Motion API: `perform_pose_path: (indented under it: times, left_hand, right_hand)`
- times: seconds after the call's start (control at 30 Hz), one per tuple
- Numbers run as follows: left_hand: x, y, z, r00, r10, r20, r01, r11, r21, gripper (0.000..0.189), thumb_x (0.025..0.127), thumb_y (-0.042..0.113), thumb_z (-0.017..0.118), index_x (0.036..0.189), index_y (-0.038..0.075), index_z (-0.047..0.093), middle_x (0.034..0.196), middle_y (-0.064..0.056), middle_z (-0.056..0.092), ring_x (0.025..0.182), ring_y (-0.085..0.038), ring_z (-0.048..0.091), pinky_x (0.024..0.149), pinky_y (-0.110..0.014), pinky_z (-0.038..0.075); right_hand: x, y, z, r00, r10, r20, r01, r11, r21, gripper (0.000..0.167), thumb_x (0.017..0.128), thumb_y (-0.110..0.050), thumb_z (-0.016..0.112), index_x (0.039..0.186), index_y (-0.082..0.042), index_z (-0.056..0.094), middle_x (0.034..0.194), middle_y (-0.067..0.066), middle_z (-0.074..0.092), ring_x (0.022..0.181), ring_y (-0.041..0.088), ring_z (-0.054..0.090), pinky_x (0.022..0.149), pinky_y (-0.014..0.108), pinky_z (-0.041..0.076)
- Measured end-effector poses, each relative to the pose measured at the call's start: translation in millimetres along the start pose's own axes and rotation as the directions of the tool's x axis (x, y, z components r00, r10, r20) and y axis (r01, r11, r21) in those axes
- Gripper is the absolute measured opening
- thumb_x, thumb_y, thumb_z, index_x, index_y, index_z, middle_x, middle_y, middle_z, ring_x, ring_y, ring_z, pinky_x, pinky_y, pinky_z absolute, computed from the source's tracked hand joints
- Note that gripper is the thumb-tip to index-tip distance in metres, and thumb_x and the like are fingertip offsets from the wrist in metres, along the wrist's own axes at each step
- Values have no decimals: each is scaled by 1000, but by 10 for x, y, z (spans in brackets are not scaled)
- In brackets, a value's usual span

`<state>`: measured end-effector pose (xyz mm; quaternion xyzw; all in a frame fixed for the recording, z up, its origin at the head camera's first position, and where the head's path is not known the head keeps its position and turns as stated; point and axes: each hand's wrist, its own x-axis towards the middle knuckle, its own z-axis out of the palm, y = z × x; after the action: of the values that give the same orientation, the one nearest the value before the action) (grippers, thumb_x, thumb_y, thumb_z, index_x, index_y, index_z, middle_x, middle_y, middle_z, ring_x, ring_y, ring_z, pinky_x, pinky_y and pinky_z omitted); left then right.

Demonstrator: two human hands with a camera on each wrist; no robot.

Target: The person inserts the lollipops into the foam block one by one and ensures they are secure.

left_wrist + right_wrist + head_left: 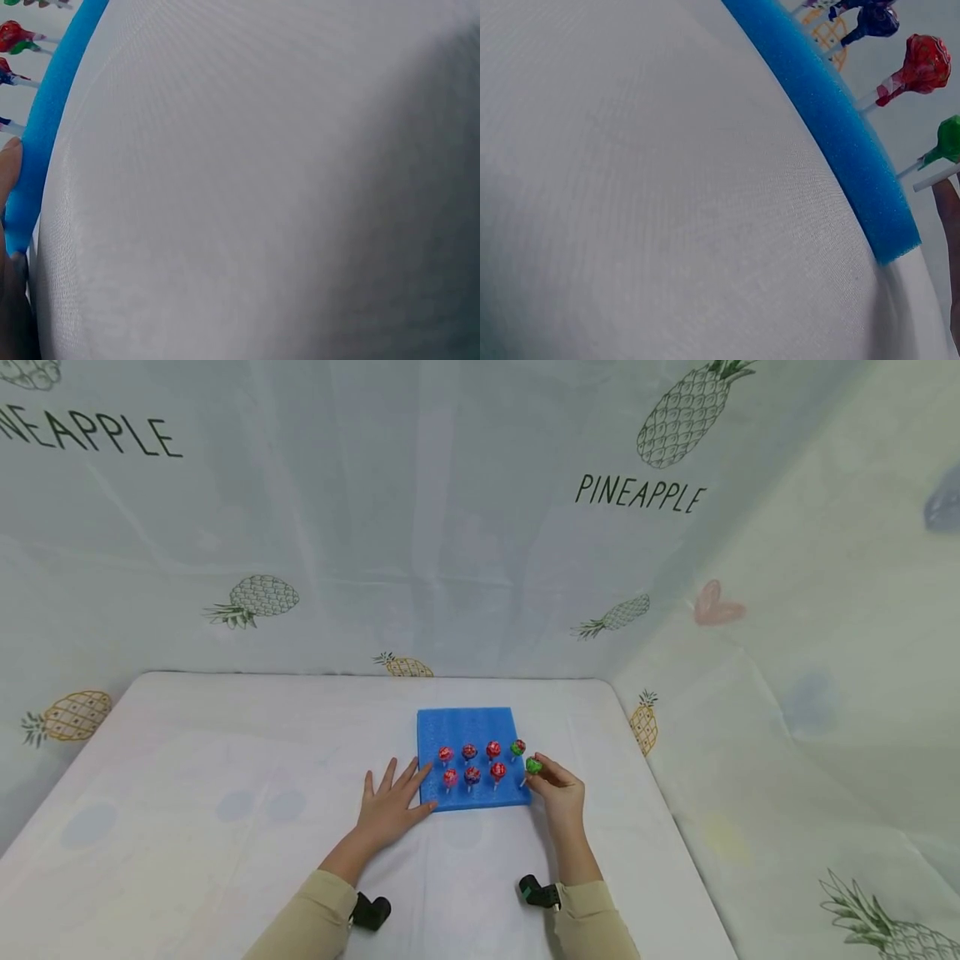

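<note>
A blue foam board lies on the table with several wrapped lollipops standing upright in it in two rows. Most wrappers are red or dark; one lollipop at the right end of the far row is green and red. My left hand rests at the board's left edge with its fingers spread. At the board's near right corner my right hand pinches a green lollipop, its stick tilted and pointing down toward the board. In the right wrist view the stick's white end shows just above the foam's side.
The board sits on a table covered in pale cloth. Behind it and to the right hang curtains printed with pineapples. Each wrist carries a small black camera, one by the left sleeve, the other by the right sleeve.
</note>
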<state>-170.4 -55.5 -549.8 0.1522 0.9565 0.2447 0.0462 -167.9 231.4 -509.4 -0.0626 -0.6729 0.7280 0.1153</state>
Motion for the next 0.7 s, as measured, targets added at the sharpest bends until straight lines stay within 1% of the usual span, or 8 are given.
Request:
perform_pose_path:
  times: [0.1,0.3,0.6,0.7]
  left_hand:
    - [1,-5,2,1000,1,-5,-1,1000,-3,72,93,55,55,154,24,32,159,-9,25,146,-41,3,107,-68,-9]
    - [2,-3,-11,1000,3,-7,-3,1000,-6,72,94,55,55,154,24,32,159,-8,25,146,-41,3,107,-68,-9]
    - [-1,-3,-9,1000,7,-5,-7,1000,-2,72,94,56,54,154,24,32,159,-8,25,146,-41,4,107,-69,-8]
    - [-4,-5,-4,1000,9,-5,-9,1000,-5,72,94,56,54,154,24,32,159,-8,25,146,-41,3,107,-69,-8]
  right_hand:
    - [4,4,3,1000,5,-5,-5,1000,7,35,83,15,66,118,13,63,95,1,72,82,15,69,74,30,57]
    - [15,18,17,1000,-10,-7,10,1000,6,35,82,15,67,117,14,63,95,1,73,82,12,68,73,29,57]
    - [10,13,30,1000,25,-18,-25,999,-23,33,82,15,67,115,13,65,97,6,73,80,12,68,72,29,58]
    - [8,12,30,1000,24,-15,-25,999,-39,33,82,15,67,115,12,65,97,5,73,80,11,67,72,29,58]
